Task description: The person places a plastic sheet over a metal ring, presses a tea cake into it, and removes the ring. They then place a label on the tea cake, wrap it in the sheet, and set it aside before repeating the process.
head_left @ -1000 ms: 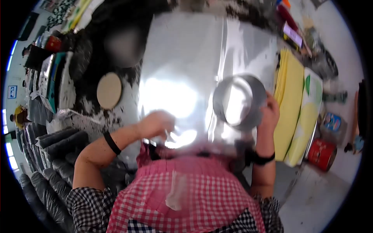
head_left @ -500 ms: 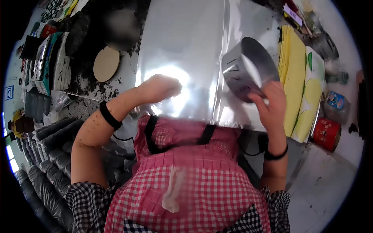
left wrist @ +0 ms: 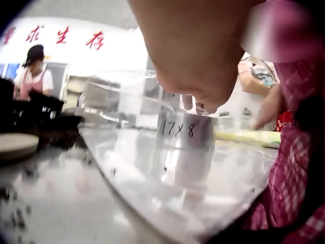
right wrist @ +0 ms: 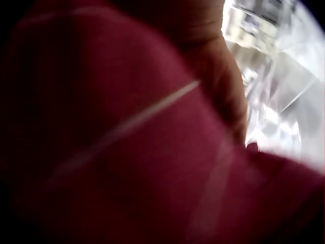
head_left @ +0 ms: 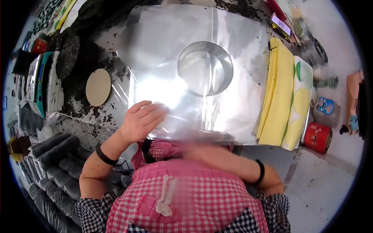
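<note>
A metal ring (head_left: 229, 72) lies on clear plastic sheets (head_left: 241, 112) over the table in the head view. My left hand (head_left: 144, 119) is at the sheets' near left part, palm down with fingers extended, holding nothing visible; contact is unclear. In the left wrist view, the ring (left wrist: 185, 134), marked "17x8", shows beyond the left hand (left wrist: 200, 56). The blurred right hand (head_left: 198, 150) lies across the front of the pink apron (head_left: 194, 182), near the sheets' front edge. Next to apron cloth, the right wrist view shows part of that hand (right wrist: 218, 76); its fingers are hidden.
Yellow sheets (head_left: 278, 101) are stacked right of the plastic, with a red can (head_left: 318, 138) and a jar (head_left: 326, 110) beyond. A beige disc (head_left: 98, 87) and dark crumbs lie left. Dark filled bags (head_left: 58, 171) stand at the lower left. Another person (left wrist: 36, 76) appears behind.
The ring has left my right hand and now lies on the plastic, farther left. My right arm has swung left across the apron. My left hand's fingers have straightened.
</note>
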`<state>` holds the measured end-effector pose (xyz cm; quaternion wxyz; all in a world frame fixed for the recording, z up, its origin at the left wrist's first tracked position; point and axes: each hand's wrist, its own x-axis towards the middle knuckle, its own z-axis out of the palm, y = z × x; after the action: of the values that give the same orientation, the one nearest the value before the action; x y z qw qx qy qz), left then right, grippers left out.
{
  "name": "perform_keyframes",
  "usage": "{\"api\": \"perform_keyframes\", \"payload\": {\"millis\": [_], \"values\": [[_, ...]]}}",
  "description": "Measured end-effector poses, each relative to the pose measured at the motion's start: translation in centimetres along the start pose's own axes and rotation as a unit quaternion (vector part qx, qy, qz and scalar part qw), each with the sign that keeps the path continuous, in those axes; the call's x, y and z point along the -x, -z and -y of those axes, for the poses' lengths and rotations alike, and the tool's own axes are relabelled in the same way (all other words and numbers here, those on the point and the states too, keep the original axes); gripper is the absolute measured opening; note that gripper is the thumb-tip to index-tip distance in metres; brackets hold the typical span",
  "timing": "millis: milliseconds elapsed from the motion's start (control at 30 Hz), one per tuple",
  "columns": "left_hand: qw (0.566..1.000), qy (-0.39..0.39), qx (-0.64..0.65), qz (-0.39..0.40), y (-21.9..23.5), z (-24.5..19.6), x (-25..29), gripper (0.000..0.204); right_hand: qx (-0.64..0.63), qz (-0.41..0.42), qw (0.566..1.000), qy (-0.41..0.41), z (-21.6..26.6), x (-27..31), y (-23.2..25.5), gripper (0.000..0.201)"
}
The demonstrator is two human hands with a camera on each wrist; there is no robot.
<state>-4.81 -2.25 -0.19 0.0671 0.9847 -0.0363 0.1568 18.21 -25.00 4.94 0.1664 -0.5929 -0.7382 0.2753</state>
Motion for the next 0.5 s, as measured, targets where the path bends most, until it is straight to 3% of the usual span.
{"api": "perform_keyframes", "payload": {"millis": [67, 100, 133, 200, 233, 267, 333, 367, 433, 467, 500], "values": [[0.998, -0.02, 0.035, 0.038, -3.9, 0.7, 2.3, 0.031, -0.24, 0.149, 0.959, 0.029, 0.6, 2.7, 2.7, 0.043], [0.997, -0.032, 0.048, 0.056, -4.7, 1.4, 3.0, 0.032, -0.134, -0.054, 0.986, -0.084, -0.6, 3.6, 2.4, 0.048], [0.99, -0.014, 0.113, 0.078, -4.3, 1.6, 2.7, 0.035, -0.018, -0.257, 0.948, -0.186, -2.8, 4.3, 1.7, 0.052], [0.967, 0.025, 0.225, 0.115, -2.2, 2.1, 1.9, 0.041, 0.166, -0.126, 0.952, -0.226, -9.8, 4.9, 0.7, 0.059], [0.961, 0.035, 0.258, 0.089, -0.7, 3.4, 2.8, 0.057, 0.119, -0.026, 0.968, -0.221, -9.6, 5.3, 2.7, 0.061], [0.973, 0.153, 0.174, 0.016, 0.3, 5.3, 4.3, 0.062, 0.082, 0.077, 0.972, -0.206, -9.3, 4.8, 5.9, 0.064], [0.92, 0.372, 0.018, -0.123, 2.4, 8.2, 8.4, 0.073, 0.043, 0.079, 0.946, -0.31, -9.9, 0.1, 12.9, 0.063], [0.904, 0.417, -0.037, -0.089, 2.7, 9.6, 9.5, 0.078, 0.02, 0.079, 0.924, -0.374, -9.9, -2.4, 15.3, 0.062], [0.883, 0.457, -0.102, 0.011, 0.2, 12.7, 12.8, 0.09, 0.174, -0.087, 0.959, -0.208, -11.7, -11.1, 19.9, 0.061], [0.887, 0.451, -0.095, 0.001, 0.0, 12.9, 13.2, 0.09, 0.191, -0.172, 0.963, -0.086, -11.8, -16.8, 21.1, 0.062], [0.891, 0.445, -0.088, -0.007, -0.2, 13.0, 13.5, 0.091, 0.226, -0.197, 0.954, -0.027, -11.7, -22.9, 21.9, 0.067]]}}
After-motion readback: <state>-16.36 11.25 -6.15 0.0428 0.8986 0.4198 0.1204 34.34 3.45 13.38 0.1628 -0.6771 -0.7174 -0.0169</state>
